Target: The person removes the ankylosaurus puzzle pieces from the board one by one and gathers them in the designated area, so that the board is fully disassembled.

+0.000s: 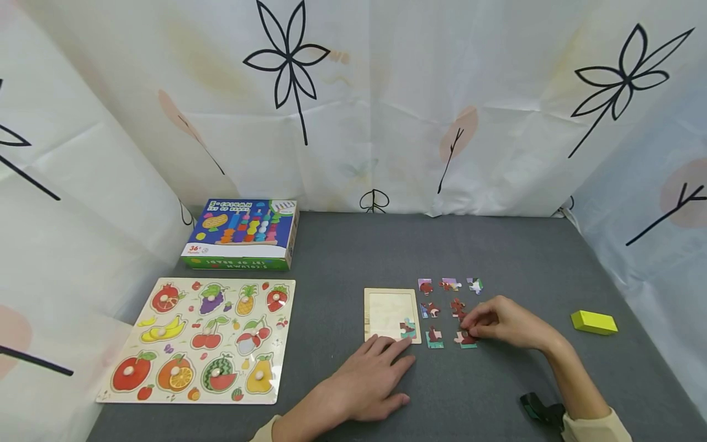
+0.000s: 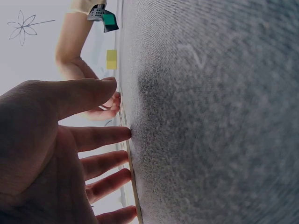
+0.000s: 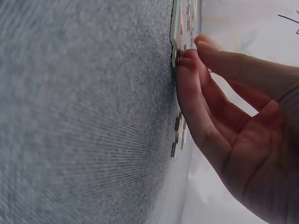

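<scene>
My left hand (image 1: 369, 380) lies with fingers spread, its fingertips at the near edge of a shallow wooden puzzle tray (image 1: 383, 310). One jigsaw piece (image 1: 407, 329) sits in that tray's near right corner. To the right, my right hand (image 1: 505, 325) curls thumb and fingers together at a red-and-green jigsaw piece (image 1: 465, 340), pinching it low over the table. Fingertips cover part of this piece. In the right wrist view the right hand (image 3: 233, 107) bends close above the cloth, beside flat pieces (image 3: 177, 135). Other loose pieces (image 1: 431, 310) lie in rows between tray and hand.
A fruit peg board (image 1: 201, 341) lies on the left, with a boxed bead toy (image 1: 240, 233) behind it. A yellow block (image 1: 593, 322) sits at the right. A dark strapped device (image 1: 541, 410) is beside the right wrist. White curtains (image 1: 353, 123) enclose the grey table (image 1: 342, 252).
</scene>
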### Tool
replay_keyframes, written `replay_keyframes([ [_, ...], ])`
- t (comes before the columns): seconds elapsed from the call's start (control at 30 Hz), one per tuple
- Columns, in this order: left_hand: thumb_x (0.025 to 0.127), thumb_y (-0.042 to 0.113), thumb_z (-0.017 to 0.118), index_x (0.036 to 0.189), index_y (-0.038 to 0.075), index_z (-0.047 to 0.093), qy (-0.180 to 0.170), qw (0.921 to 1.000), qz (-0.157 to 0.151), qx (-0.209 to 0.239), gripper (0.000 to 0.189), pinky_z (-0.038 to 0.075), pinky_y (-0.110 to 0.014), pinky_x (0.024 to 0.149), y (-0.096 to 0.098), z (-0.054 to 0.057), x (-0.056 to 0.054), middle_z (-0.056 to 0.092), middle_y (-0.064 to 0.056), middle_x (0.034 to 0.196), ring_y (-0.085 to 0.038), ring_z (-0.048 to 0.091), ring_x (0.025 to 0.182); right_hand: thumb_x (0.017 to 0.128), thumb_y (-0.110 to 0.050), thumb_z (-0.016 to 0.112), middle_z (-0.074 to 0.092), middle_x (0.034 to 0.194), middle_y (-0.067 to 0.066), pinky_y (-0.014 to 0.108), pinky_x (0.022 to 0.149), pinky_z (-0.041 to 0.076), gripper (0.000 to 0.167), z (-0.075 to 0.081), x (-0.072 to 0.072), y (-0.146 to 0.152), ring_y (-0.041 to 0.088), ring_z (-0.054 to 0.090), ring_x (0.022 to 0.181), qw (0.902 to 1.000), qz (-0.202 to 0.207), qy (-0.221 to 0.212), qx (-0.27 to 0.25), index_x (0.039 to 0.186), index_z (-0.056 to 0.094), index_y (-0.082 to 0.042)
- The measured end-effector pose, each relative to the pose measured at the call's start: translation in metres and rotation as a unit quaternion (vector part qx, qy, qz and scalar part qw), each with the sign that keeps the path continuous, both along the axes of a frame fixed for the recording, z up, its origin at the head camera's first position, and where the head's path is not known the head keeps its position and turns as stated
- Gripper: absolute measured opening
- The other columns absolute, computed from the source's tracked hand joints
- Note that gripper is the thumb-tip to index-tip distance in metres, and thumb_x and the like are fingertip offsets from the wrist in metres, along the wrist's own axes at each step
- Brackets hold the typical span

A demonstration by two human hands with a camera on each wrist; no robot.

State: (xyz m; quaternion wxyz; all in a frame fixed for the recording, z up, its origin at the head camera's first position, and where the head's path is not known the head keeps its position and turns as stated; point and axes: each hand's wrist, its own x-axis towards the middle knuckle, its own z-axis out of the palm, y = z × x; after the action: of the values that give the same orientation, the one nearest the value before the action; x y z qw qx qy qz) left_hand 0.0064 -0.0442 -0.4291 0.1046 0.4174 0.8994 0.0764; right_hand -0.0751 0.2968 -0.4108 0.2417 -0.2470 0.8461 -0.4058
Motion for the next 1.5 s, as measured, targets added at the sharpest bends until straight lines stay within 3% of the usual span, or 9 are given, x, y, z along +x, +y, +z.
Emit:
replay_keyframes([
  [0.33, 0.106, 0.056, 0.063, 0.156, 0.024, 0.057, 0.005, 1.0000, -0.002, 0.000, 0.060, 0.042, -0.047, 0.129, 0.000, -0.001, 0.000, 0.041, 0.003, 0.174, -0.016, 0.045, 0.149, 0.100, -0.007, 0.076, 0.082, 0.108, 0.016, 0.020, 0.076, 0.061, 0.018, -0.001, 0.000, -0.009, 0.001, 0.074, 0.088, 0.9995, -0.004, -0.009, -0.029, 0.114, 0.079, 0.003],
  [0.57, 0.106, 0.056, 0.063, 0.155, 0.024, 0.058, 0.010, 0.9999, -0.003, -0.001, 0.060, 0.043, -0.047, 0.128, 0.001, -0.001, 0.000, 0.042, 0.003, 0.173, -0.016, 0.046, 0.148, 0.102, -0.009, 0.075, 0.081, 0.099, 0.019, 0.026, 0.070, 0.062, 0.020, -0.003, -0.001, -0.022, 0.006, 0.074, 0.080, 0.9982, -0.010, -0.022, -0.054, 0.116, 0.077, 0.006],
  [0.7, 0.105, 0.056, 0.064, 0.155, 0.024, 0.058, 0.015, 0.9999, -0.003, 0.000, 0.060, 0.043, -0.047, 0.128, 0.001, -0.001, 0.000, 0.042, 0.003, 0.173, -0.016, 0.046, 0.147, 0.102, -0.010, 0.075, 0.081, 0.102, 0.021, 0.027, 0.068, 0.062, 0.022, -0.002, -0.002, -0.033, 0.007, 0.072, 0.076, 0.9978, -0.013, -0.025, -0.059, 0.118, 0.077, 0.006],
  [0.83, 0.105, 0.056, 0.065, 0.155, 0.023, 0.058, 0.016, 0.9999, -0.001, 0.002, 0.060, 0.043, -0.047, 0.128, 0.001, -0.001, 0.000, 0.043, 0.003, 0.173, -0.016, 0.047, 0.147, 0.102, -0.010, 0.075, 0.081, 0.108, 0.022, 0.027, 0.071, 0.063, 0.024, -0.001, -0.004, -0.044, 0.008, 0.075, 0.083, 0.9977, -0.006, -0.030, -0.061, 0.119, 0.076, 0.006],
  [1.0, 0.104, 0.056, 0.065, 0.154, 0.023, 0.059, 0.019, 0.9998, 0.000, 0.004, 0.059, 0.043, -0.046, 0.128, 0.000, -0.001, 0.001, 0.044, 0.003, 0.172, -0.016, 0.047, 0.146, 0.101, -0.008, 0.075, 0.081, 0.106, 0.023, 0.027, 0.065, 0.061, 0.024, -0.005, -0.007, -0.057, 0.009, 0.075, 0.084, 0.9973, 0.006, -0.029, -0.067, 0.119, 0.076, 0.007],
  [1.2, 0.105, 0.056, 0.065, 0.154, 0.023, 0.059, 0.017, 0.9998, -0.002, 0.003, 0.060, 0.042, -0.046, 0.128, 0.000, -0.002, 0.000, 0.043, 0.003, 0.172, -0.017, 0.046, 0.148, 0.101, -0.009, 0.075, 0.082, 0.106, 0.020, 0.023, 0.079, 0.063, 0.023, -0.010, -0.012, -0.074, 0.008, 0.076, 0.086, 0.9973, 0.018, -0.019, -0.069, 0.119, 0.077, 0.005],
  [1.5, 0.105, 0.056, 0.064, 0.154, 0.023, 0.058, 0.020, 0.9998, -0.004, 0.003, 0.059, 0.042, -0.046, 0.129, 0.000, -0.002, 0.000, 0.043, 0.003, 0.172, -0.017, 0.046, 0.149, 0.101, -0.005, 0.073, 0.082, 0.098, 0.019, 0.028, 0.061, 0.059, 0.021, -0.014, -0.020, -0.092, 0.011, 0.069, 0.071, 0.9981, 0.025, -0.031, -0.048, 0.118, 0.076, 0.007],
])
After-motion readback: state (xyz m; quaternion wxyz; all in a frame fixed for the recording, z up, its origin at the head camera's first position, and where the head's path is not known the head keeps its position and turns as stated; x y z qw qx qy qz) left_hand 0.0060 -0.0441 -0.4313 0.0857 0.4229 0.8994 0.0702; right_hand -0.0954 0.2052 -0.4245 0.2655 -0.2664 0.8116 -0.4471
